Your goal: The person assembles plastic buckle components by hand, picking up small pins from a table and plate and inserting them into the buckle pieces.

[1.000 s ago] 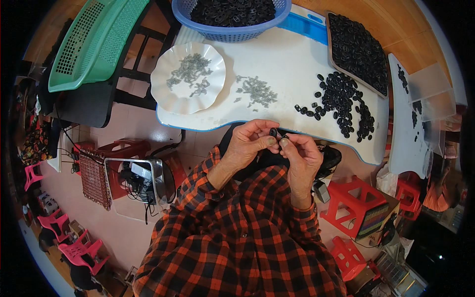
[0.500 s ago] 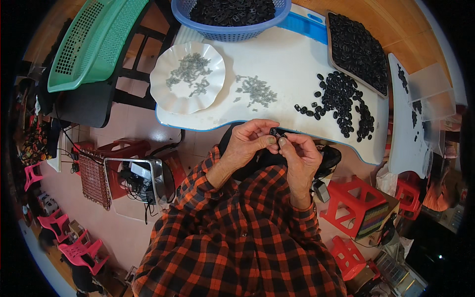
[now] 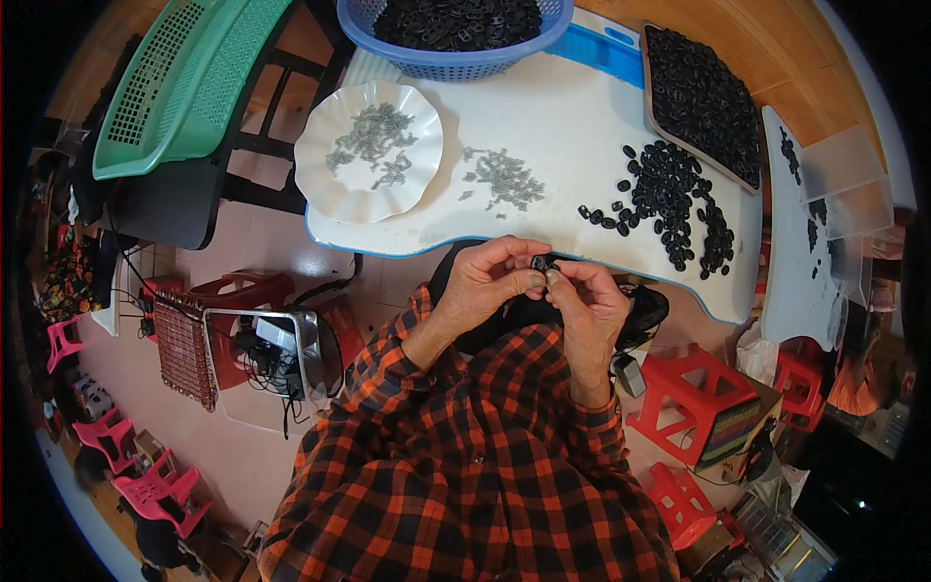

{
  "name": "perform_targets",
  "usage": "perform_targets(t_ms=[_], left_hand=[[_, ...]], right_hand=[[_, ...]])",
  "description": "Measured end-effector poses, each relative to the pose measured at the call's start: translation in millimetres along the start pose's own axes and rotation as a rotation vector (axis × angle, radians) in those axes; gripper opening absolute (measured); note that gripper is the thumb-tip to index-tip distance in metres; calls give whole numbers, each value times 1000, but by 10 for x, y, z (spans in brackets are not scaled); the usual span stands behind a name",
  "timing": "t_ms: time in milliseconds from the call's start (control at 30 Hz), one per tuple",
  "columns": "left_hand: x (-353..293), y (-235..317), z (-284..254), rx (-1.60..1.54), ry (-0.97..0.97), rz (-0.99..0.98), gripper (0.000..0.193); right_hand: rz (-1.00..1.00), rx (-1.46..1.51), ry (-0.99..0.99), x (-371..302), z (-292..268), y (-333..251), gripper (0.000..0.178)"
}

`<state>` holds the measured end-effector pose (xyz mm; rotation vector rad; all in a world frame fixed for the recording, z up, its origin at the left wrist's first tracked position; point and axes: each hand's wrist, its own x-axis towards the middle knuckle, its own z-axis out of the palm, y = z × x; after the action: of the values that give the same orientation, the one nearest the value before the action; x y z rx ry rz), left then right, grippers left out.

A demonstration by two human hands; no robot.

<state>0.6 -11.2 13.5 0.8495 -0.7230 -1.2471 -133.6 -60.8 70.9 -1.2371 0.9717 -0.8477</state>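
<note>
Close together at the table's near edge, my left hand (image 3: 485,289) and my right hand (image 3: 592,301) pinch small black plastic pieces (image 3: 540,262) between thumbs and forefingers. The fingertips partly cover these pieces, so I cannot tell whether they are joined. Beyond my hands, a loose heap of small grey springs (image 3: 504,179) lies on the white table (image 3: 582,112). More springs are on a white scalloped plate (image 3: 312,179) to the left. A pile of small black oval plastic pieces (image 3: 669,194) spreads over the table's right side.
A blue basket (image 3: 456,64) of black plastic parts stands at the back, and a tray (image 3: 702,157) full of them sits back right. Green baskets (image 3: 184,107) are at the far left. Red stools (image 3: 689,398) and a clear bin (image 3: 262,378) flank me.
The black pieces at my fingertips have turned slightly and now appear closer together. My hands have barely shifted, and both keep their pinch.
</note>
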Motion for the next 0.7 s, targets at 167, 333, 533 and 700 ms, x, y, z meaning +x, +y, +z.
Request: perform_targets(t_ms=[167,333,533,700], left_hand=[[-1,6,-6,55,-4,27,29],[-4,39,-11,116,-8,53,29],[-3,50,-19,220,-33,104,30],[-10,69,-17,224,-22,70,30]], right_hand=[[25,28,20,10,8,9,11],[60,8,43,22,-43,75,11],[119,21,37,29,-60,95,10],[121,35,18,31,-73,118,10]])
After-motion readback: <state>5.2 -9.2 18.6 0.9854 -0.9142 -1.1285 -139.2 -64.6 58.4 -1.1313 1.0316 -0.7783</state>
